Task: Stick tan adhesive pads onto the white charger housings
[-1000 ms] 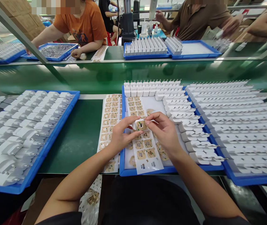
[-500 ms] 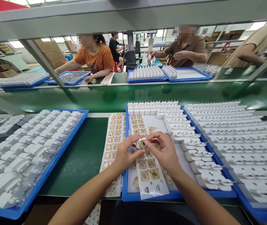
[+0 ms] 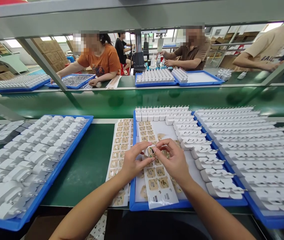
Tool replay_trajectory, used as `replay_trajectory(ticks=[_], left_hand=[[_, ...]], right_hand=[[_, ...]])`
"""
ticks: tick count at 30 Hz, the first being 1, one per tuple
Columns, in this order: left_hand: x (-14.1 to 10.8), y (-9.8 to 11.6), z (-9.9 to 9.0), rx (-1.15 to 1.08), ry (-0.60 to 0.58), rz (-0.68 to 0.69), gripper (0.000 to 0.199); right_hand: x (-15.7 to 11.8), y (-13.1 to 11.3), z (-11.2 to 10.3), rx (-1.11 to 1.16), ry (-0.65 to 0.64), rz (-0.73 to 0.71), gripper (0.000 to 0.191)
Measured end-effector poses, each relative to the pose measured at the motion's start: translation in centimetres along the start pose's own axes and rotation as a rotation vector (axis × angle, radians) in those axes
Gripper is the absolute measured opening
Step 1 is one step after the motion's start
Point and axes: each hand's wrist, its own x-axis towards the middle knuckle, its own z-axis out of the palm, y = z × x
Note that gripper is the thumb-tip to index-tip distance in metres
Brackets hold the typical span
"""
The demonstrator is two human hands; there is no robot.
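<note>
My left hand (image 3: 132,163) grips a small white charger plug (image 3: 149,151) just above a blue tray (image 3: 181,204). The fingertips of my right hand (image 3: 173,159) press on the plug's front face, where a tan sticker sits. Under both hands lies a white backing sheet of tan stickers (image 3: 158,181), resting inside the tray. A second sticker sheet (image 3: 119,150) lies on the green mat to the left of the tray. White plugs (image 3: 196,140) stand and lie in rows along the tray's far and right sides.
A blue tray of white plugs (image 3: 32,156) fills the left side, and another (image 3: 256,150) the right. Beyond a green conveyor belt (image 3: 132,100), several people work at blue trays (image 3: 176,78). A grey metal frame (image 3: 44,63) crosses overhead.
The view tilted upward, bringing the people across the belt into sight. Both hands stayed together on the plug, with my right fingers shifting slightly over its face.
</note>
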Motion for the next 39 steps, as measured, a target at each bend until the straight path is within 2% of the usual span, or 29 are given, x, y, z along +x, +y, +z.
replay_trajectory(ticks=[11,16,19,22,26,30,33,39], left_hand=[[-0.1,0.0,0.1,-0.004,-0.006,0.007,0.04],[-0.1,-0.1,0.2,-0.022,-0.018,-0.023,0.039],[-0.1,0.0,0.4,-0.061,-0.025,-0.067,0.038],[-0.2,-0.1,0.6,-0.137,-0.043,-0.174,0.038],[-0.1,-0.3,0.6,-0.237,-0.025,-0.349,0.041],[0.2,-0.2,0.5,-0.428,0.029,-0.395,0.043],[0.3,0.0,0.5,-0.587,0.051,-0.393,0.043],[0.5,-0.1,0.8,-0.742,-0.03,-0.415,0.05]], right_hand=[[-0.1,0.1,0.0,-0.156,0.025,-0.07,0.004],[-0.1,0.0,0.2,-0.289,0.054,-0.2,0.006],[-0.1,0.3,0.3,-0.362,0.08,-0.278,0.006],[-0.2,0.7,0.5,-0.357,0.09,-0.246,0.002],[-0.2,0.8,0.5,-0.272,0.044,-0.114,0.019],[0.0,0.5,0.2,-0.093,-0.163,-0.007,0.032],[0.0,0.8,0.2,-0.094,-0.277,-0.041,0.04],[-0.1,2.4,0.5,-0.292,-0.213,-0.204,0.033]])
